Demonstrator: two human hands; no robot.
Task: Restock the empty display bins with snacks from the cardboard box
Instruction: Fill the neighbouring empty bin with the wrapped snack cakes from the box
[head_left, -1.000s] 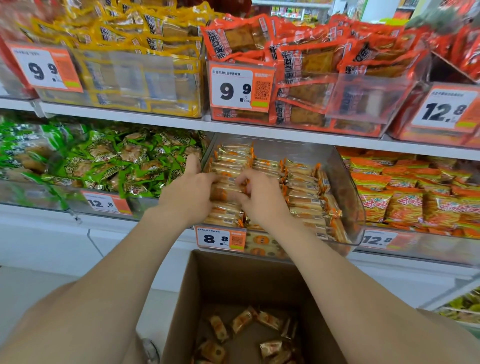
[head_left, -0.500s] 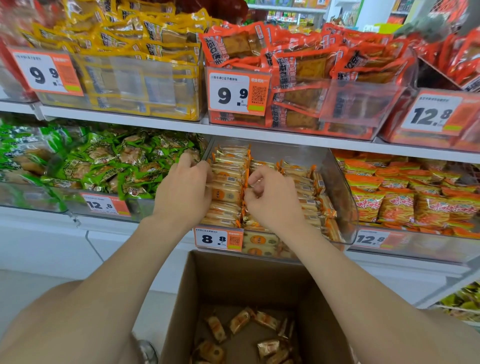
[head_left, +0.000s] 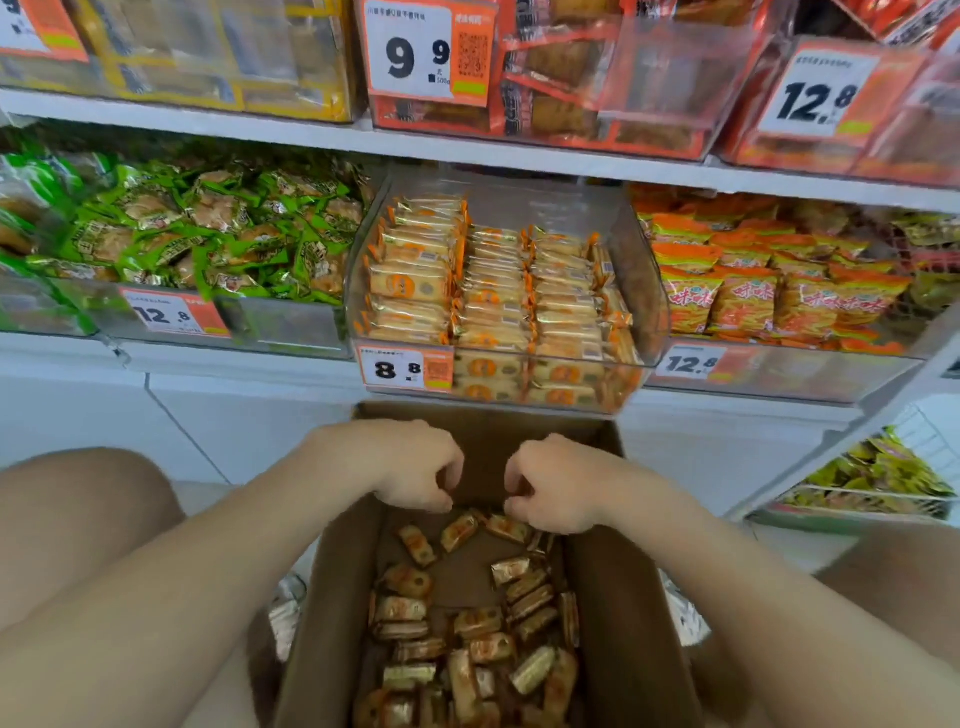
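Observation:
A clear display bin on the lower shelf holds neat rows of orange-and-cream snack packs. Below it stands an open cardboard box with several of the same snack packs loose at its bottom. My left hand and my right hand hang side by side over the far end of the box, palms down, fingers loosely curled, and I see nothing in either. The right fingertips are close above a pack; whether they touch it I cannot tell.
A bin of green packs sits left of the clear bin, orange bags to its right. Yellow and red packs fill the upper shelf. A wire basket of yellow packs is low right. My knees flank the box.
Both hands have left the snack rows in the clear bin and dropped to the cardboard box. The view has tilted down and closer.

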